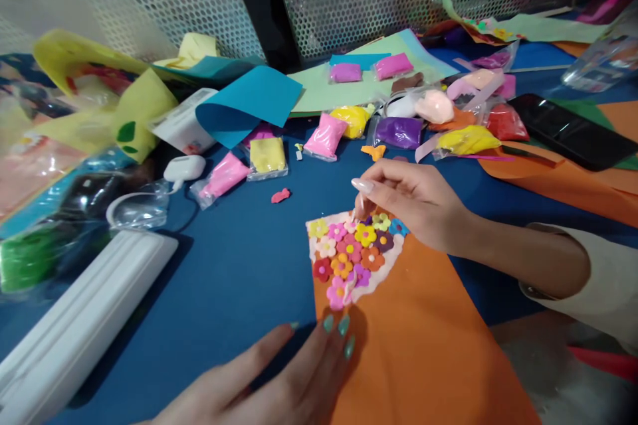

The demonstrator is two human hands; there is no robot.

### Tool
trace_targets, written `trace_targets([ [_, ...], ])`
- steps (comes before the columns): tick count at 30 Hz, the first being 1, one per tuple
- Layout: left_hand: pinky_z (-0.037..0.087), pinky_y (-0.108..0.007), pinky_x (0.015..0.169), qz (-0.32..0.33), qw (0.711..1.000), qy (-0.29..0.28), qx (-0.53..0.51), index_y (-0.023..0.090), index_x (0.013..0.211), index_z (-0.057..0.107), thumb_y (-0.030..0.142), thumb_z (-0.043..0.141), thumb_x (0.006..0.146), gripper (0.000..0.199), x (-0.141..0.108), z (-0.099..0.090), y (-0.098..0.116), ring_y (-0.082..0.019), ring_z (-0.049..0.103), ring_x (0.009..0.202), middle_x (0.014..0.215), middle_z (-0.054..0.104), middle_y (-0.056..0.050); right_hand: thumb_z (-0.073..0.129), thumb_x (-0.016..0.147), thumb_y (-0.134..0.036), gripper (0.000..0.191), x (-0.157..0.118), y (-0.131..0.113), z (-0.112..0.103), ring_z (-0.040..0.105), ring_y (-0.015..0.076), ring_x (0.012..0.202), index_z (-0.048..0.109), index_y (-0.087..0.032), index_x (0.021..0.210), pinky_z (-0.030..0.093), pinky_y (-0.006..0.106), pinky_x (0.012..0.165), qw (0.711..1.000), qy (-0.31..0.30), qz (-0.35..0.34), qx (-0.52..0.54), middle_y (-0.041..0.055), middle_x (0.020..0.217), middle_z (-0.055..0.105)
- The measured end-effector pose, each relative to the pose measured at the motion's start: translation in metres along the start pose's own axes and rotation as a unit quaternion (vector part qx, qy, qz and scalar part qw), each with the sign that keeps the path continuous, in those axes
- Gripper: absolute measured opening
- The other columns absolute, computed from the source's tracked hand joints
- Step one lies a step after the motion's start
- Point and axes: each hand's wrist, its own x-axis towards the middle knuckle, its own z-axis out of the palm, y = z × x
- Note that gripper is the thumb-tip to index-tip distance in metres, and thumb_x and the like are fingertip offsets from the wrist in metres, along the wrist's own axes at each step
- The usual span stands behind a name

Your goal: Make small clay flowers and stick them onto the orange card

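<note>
An orange sheet of paper (419, 345) lies on the blue table in front of me. Its upper left corner carries a pale pink clay patch (391, 262) covered with small clay flowers (351, 248) in many colours. At the top edge of these flowers, my right hand (411, 202) is closed in a pinch; whatever sits between its fingertips is too small to make out. My left hand (279, 375) rests with fingers stretched out over the sheet's left edge, just below the lowest pink flower. A thin pale clay strip (350, 287) lies across that flower.
Bagged clay packs, including a pink one (326, 136) and a purple one (399, 132), lie beyond the sheet. A white long box (90, 319) is at left. One phone (266, 13) leans on the perforated metal panel; another phone (573, 129) lies at right.
</note>
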Motion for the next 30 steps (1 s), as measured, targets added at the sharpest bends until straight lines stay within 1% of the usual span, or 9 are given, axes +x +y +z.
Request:
trace_targets([
  [4,0.04,-0.031,0.076,-0.039,0.999,0.016,0.005,0.021,0.09,0.066,0.008,0.035,0.085,0.034,0.021,-0.002,0.0,-0.015,0.055,0.092,0.092,0.069,0.001,0.048,0.089,-0.03,0.028,-0.002,0.001,0.0,0.052,0.007,0.054,0.054,-0.014,0.066,0.037,0.021,0.05,0.999,-0.018,0.0,-0.037,-0.0005,0.061,0.057],
  [5,0.039,-0.034,0.077,-0.037,0.999,0.024,-0.021,0.021,0.088,0.066,0.01,0.036,0.084,0.032,0.028,-0.004,-0.004,-0.016,0.056,0.089,0.09,0.069,0.001,0.049,0.089,-0.03,0.03,-0.002,0.001,0.001,0.05,0.0068,0.052,0.052,-0.014,0.064,0.035,0.021,0.049,0.999,-0.018,0.0,-0.039,-0.0012,0.058,0.054],
  [6,0.039,-0.036,0.077,-0.055,0.997,0.008,-0.058,0.021,0.089,0.065,0.012,0.037,0.084,0.03,0.034,-0.007,-0.01,-0.018,0.056,0.088,0.09,0.069,0.0,0.049,0.088,-0.031,0.032,-0.001,0.002,0.001,0.048,0.0066,0.05,0.051,-0.014,0.062,0.033,0.021,0.048,0.999,-0.015,0.001,-0.038,-0.002,0.055,0.051],
  [8,0.038,-0.039,0.074,-0.097,0.987,0.028,-0.122,0.02,0.088,0.062,0.02,0.038,0.081,0.025,0.045,-0.01,-0.024,-0.02,0.055,0.08,0.085,0.066,-0.003,0.048,0.088,-0.033,0.036,0.0,0.003,0.002,0.042,0.0062,0.046,0.046,-0.015,0.057,0.029,0.022,0.046,0.999,-0.004,0.002,-0.033,-0.0037,0.05,0.045],
  [11,0.033,-0.035,0.058,-0.169,0.983,0.011,-0.065,0.016,0.073,0.056,0.025,0.041,0.082,0.019,0.06,-0.003,-0.041,-0.02,0.048,0.065,0.069,0.058,-0.006,0.047,0.088,-0.033,0.039,0.001,0.006,0.005,0.036,0.0059,0.045,0.04,-0.016,0.054,0.024,0.023,0.046,0.999,0.01,-0.003,-0.045,-0.005,0.048,0.039],
  [14,0.033,-0.033,0.054,-0.13,0.991,-0.025,0.02,0.015,0.068,0.055,0.033,0.042,0.086,0.028,0.071,0.012,-0.046,-0.021,0.048,0.06,0.062,0.055,-0.006,0.045,0.089,-0.033,0.039,0.001,0.009,0.006,0.034,0.006,0.047,0.038,-0.016,0.054,0.021,0.024,0.047,0.998,0.014,-0.003,-0.065,-0.0051,0.049,0.036],
  [18,0.034,-0.031,0.052,-0.091,0.995,-0.034,0.026,0.017,0.07,0.056,0.027,0.045,0.086,0.023,0.077,0.025,-0.041,-0.02,0.05,0.061,0.061,0.056,-0.004,0.044,0.09,-0.034,0.039,0.0,0.011,0.006,0.034,0.006,0.049,0.036,-0.017,0.055,0.021,0.024,0.048,0.998,0.023,-0.002,-0.059,-0.005,0.051,0.035],
  [25,0.034,-0.027,0.048,-0.031,0.998,0.051,0.0,0.018,0.061,0.046,0.008,0.049,0.08,0.022,0.066,0.016,-0.043,-0.014,0.044,0.051,0.054,0.052,-0.001,0.044,0.088,-0.033,0.036,0.001,0.013,0.005,0.031,0.0057,0.049,0.036,-0.017,0.057,0.021,0.023,0.048,0.997,0.01,-0.026,-0.078,-0.0056,0.052,0.031],
  [30,0.045,-0.026,0.049,-0.117,0.983,0.127,-0.059,0.019,0.075,0.05,0.007,0.052,0.08,0.013,0.057,0.003,-0.054,-0.012,0.052,0.055,0.059,0.056,0.0,0.045,0.088,-0.031,0.034,-0.001,0.012,0.005,0.035,0.0052,0.049,0.04,-0.016,0.058,0.025,0.021,0.048,0.996,0.003,-0.022,-0.084,-0.0055,0.051,0.037],
])
